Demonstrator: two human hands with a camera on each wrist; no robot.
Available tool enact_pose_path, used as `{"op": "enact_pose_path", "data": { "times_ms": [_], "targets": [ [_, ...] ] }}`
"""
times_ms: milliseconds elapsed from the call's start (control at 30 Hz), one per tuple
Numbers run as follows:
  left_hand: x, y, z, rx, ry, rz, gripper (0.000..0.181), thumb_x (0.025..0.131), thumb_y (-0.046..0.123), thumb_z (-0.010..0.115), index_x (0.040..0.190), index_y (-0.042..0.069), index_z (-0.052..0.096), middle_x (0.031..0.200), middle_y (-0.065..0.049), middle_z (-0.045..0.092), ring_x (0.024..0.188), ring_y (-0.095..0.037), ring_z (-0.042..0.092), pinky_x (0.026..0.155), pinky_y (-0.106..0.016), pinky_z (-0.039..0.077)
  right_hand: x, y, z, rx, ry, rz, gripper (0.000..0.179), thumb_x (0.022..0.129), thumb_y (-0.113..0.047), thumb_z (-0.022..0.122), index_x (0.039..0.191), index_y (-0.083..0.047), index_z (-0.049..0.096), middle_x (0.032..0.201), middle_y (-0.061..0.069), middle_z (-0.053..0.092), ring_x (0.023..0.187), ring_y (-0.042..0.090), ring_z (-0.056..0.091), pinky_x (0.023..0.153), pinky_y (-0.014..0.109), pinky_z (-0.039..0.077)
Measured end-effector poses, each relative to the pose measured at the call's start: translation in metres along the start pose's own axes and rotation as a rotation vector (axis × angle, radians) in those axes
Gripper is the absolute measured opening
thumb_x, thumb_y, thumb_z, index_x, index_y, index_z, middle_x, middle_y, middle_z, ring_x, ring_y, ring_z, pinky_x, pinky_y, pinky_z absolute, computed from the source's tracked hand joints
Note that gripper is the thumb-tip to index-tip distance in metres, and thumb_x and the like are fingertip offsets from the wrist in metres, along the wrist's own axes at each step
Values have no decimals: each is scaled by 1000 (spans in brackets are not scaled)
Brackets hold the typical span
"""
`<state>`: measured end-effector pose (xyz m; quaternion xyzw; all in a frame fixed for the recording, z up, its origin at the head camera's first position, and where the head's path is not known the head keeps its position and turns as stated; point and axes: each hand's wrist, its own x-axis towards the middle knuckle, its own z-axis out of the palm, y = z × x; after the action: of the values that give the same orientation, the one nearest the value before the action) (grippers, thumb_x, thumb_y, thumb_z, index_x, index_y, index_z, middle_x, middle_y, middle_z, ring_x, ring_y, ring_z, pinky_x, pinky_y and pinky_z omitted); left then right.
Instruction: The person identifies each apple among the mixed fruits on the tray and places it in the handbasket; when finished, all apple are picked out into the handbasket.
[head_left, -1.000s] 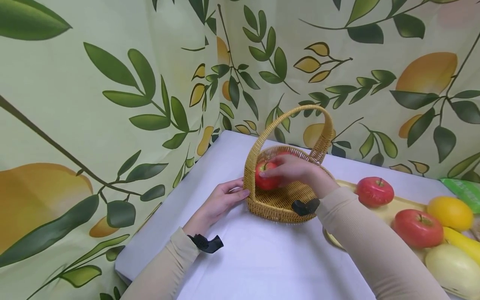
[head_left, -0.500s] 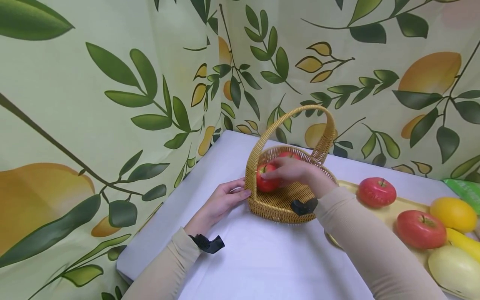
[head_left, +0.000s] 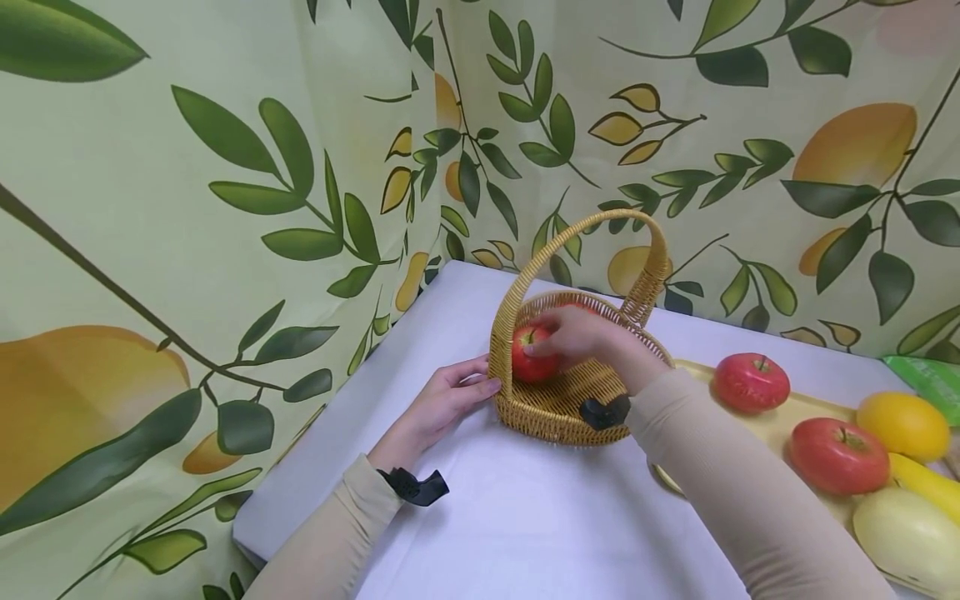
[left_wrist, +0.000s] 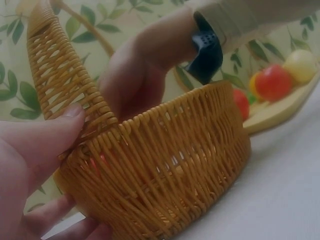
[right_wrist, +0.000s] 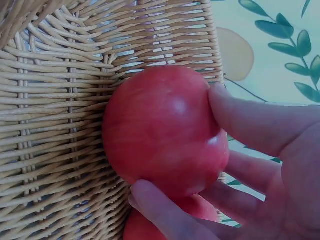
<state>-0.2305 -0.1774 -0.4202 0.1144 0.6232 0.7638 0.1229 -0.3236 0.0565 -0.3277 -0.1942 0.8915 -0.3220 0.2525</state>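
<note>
A wicker basket (head_left: 551, 423) with a tall arched handle stands on the white-covered table. My left hand (head_left: 446, 404) holds its left side, thumb at the base of the handle and fingers against the outer wall in the left wrist view. Inside the basket, my right hand (head_left: 581, 337) grips a red apple (head_left: 531, 365) near the left wall. The right wrist view shows thumb and fingers spread around this apple (right_wrist: 165, 130). A second red apple (right_wrist: 200, 207) lies beside it, partly hidden by the fingers and the first apple.
Right of the basket, a pale yellow tray (head_left: 772, 423) bears two red apples, an orange (head_left: 902, 427), a yellow banana-like fruit (head_left: 926, 490) and a pale yellow-green fruit (head_left: 907, 533). A green packet (head_left: 926, 383) lies behind. Leaf-patterned cloth (head_left: 480, 125) closes off the back and left.
My right hand shifts slightly over the apple, covering more of the second one than half a second ago. The left hand and the basket stay in place.
</note>
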Motion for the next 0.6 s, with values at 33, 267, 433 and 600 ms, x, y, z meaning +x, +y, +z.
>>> {"op": "enact_pose_path", "data": {
  "times_ms": [33,267,433,600],
  "targets": [
    [0,0,0,1,3,-2,8,95,10,74,102,14,75,157,-9,44,146,-28,37,111,-40,44,0,-1,0,14,4,5,62,96,-27,74,150,-8,50,134,19,55,114,35,56,88,40,60],
    [0,1,-1,7,11,-8,8,96,9,72,105,11,74,157,-10,44,143,-28,42,110,-39,45,0,0,0,-28,-40,-21,59,102,-21,63,156,-10,42,142,19,51,118,35,53,90,40,58],
    [0,1,0,3,3,-1,9,96,7,72,103,12,74,156,-11,45,144,-29,41,110,-39,45,-1,4,0,29,-60,-38,57,103,-17,57,158,-15,40,141,18,52,120,35,50,92,41,55],
    [0,-1,-1,0,-1,4,9,96,7,72,103,13,74,157,-13,44,144,-30,40,110,-41,45,-1,6,0,88,-68,-41,55,105,-16,54,158,-15,40,143,18,49,123,37,48,97,44,54]
  ]
}}
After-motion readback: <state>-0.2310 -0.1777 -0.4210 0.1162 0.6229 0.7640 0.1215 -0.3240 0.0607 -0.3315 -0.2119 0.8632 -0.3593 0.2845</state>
